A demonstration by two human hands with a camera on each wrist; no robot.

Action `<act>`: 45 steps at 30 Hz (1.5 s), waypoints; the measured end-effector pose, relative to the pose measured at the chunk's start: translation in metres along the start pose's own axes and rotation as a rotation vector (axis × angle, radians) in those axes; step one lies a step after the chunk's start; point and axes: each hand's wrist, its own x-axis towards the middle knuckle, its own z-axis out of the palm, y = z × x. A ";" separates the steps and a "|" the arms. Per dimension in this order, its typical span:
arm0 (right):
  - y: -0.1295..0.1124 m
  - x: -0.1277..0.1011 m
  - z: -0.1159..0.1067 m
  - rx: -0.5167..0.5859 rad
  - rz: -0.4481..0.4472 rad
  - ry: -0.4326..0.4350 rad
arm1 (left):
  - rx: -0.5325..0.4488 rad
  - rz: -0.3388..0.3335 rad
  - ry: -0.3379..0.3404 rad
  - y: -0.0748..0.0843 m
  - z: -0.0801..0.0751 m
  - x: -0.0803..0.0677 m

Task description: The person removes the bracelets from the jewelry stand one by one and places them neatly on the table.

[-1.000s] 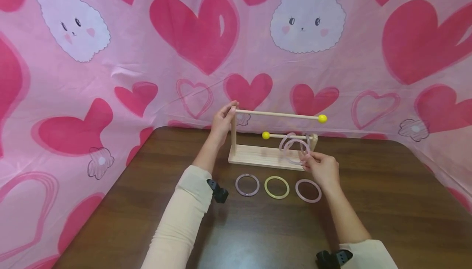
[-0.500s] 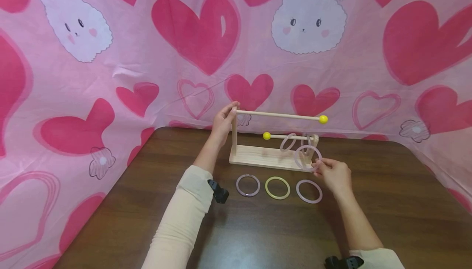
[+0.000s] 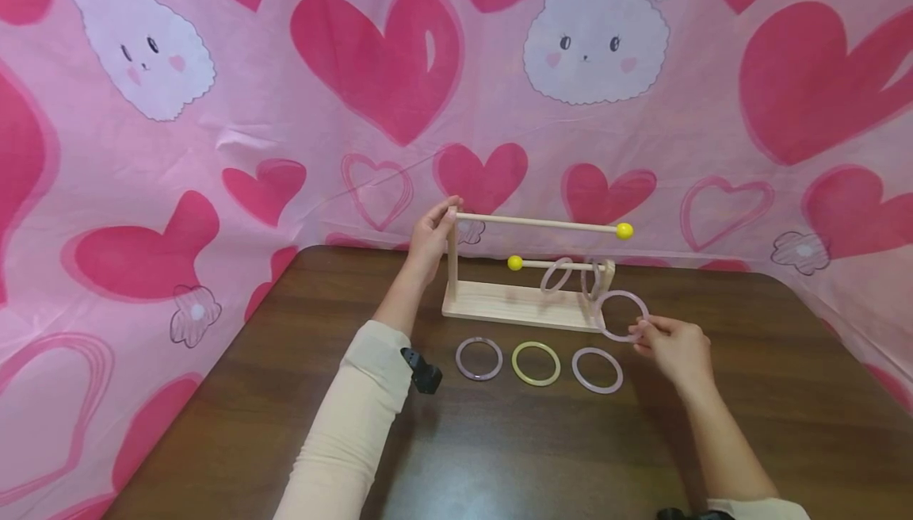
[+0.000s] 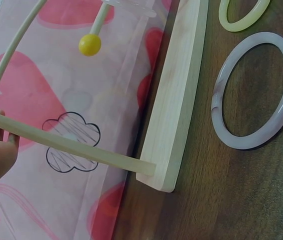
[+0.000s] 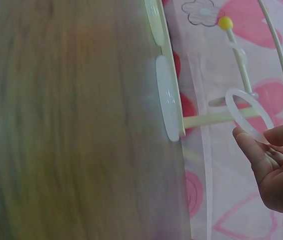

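A wooden rack point(image 3: 513, 304) stands at the table's far side, with two rods tipped by yellow balls point(image 3: 624, 230). Two pale rings point(image 3: 556, 274) hang on the lower rod. My left hand point(image 3: 448, 212) grips the top of the rack's left post point(image 4: 66, 145). My right hand point(image 3: 639, 333) pinches a pale pink ring point(image 3: 620, 315) upright, just right of the rack's base; the same ring point(image 5: 249, 117) shows in the right wrist view. In front of the rack lie a purple ring point(image 3: 479, 358), a yellow ring point(image 3: 536, 362) and a pink ring point(image 3: 597, 369).
The brown table point(image 3: 499, 456) is bare in front of the three rings. A pink cloth with hearts and rabbits point(image 3: 385, 68) hangs right behind the rack and down both table sides. Black wrist cameras point(image 3: 422, 373) sit on my sleeves.
My right hand carried the pink ring from in front of the lower rod to the right, past the base's end. The left hand stayed on the post.
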 end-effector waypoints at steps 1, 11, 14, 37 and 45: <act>0.000 0.000 -0.002 -0.001 -0.001 -0.002 | 0.000 -0.003 0.000 0.000 0.000 0.000; 0.007 -0.003 -0.017 -0.014 -0.004 -0.021 | -0.011 -0.004 -0.002 0.000 -0.002 -0.001; 0.008 -0.006 -0.020 -0.020 0.009 -0.041 | -0.008 -0.003 0.000 0.000 -0.002 -0.001; 0.025 -0.012 -0.043 -0.075 0.089 -0.245 | 0.005 -0.005 -0.003 0.000 -0.003 -0.001; 0.028 -0.011 -0.053 -0.126 0.105 -0.289 | 0.002 -0.010 -0.004 0.000 -0.001 0.001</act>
